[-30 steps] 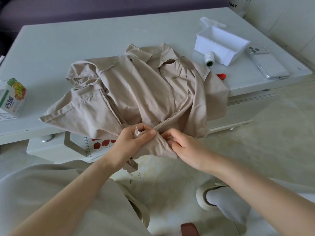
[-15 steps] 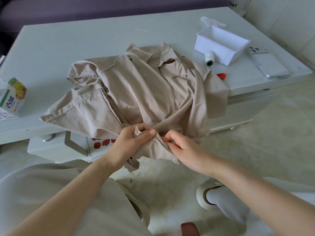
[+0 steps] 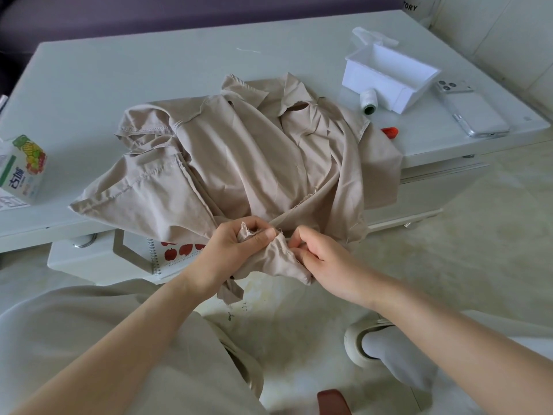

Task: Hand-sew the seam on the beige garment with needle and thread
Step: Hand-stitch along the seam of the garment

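The beige garment (image 3: 239, 157) lies crumpled on the low white table (image 3: 149, 73), and its near edge hangs over the table's front. My left hand (image 3: 236, 250) pinches a bunched fold of that edge between thumb and fingers. Just to its right, my right hand (image 3: 317, 253) has curled fingers pinching the gathered cloth at the seam. No needle or thread shows clearly between the hands. A white thread spool (image 3: 368, 101) lies on the table behind the garment.
A white plastic box (image 3: 389, 76) and a phone (image 3: 472, 113) sit at the table's right end, a small red object (image 3: 389, 131) beside the garment, a juice carton (image 3: 24, 169) at the left. A spiral notebook (image 3: 173, 256) rests on the shelf below. My shoe (image 3: 359, 345) is on the floor.
Both hands stay on the garment's hanging edge. My right hand has curled in tighter, and the cloth between the hands is more bunched.
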Motion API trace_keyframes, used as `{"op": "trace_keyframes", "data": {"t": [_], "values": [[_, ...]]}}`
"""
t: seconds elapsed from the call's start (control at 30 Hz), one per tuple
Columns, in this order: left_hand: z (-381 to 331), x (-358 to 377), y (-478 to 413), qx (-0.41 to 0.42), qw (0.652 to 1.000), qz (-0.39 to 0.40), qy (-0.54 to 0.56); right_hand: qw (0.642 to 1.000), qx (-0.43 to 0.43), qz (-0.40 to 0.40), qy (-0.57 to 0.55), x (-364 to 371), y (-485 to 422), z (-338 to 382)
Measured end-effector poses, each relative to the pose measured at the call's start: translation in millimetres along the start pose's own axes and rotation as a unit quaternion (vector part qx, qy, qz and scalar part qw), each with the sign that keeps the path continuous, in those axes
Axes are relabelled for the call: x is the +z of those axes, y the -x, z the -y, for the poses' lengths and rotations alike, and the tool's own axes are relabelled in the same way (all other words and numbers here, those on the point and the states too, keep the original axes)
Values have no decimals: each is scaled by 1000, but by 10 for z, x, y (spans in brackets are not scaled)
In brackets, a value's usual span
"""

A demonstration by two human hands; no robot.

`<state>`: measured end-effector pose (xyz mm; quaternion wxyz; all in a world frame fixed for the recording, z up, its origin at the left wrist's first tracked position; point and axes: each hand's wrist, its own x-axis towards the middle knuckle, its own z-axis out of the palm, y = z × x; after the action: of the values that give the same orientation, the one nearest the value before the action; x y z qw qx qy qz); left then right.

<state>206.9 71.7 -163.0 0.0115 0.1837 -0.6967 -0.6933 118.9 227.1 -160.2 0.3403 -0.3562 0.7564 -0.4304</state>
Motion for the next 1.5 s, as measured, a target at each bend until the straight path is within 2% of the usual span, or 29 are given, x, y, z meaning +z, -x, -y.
{"op": "trace_keyframes", "data": {"t": [0.37, 0.73, 0.93, 1.3, 1.5], "values": [[-7, 23, 7, -4, 1000, 4, 25, 989, 17, 19, -148, 73, -42, 127], [-73, -2, 17, -88, 989, 28, 116, 976, 49, 0, -212, 96, -64, 150], [-97, -8, 27, -77, 990, 38, 114, 977, 60, -18, -206, 83, -79, 104], [-113, 27, 30, -80, 989, -5, 123, 980, 81, -47, -178, 29, -81, -21], [-79, 26, 18, -75, 991, 5, 110, 978, 69, -31, -194, 60, -108, 54]]}}
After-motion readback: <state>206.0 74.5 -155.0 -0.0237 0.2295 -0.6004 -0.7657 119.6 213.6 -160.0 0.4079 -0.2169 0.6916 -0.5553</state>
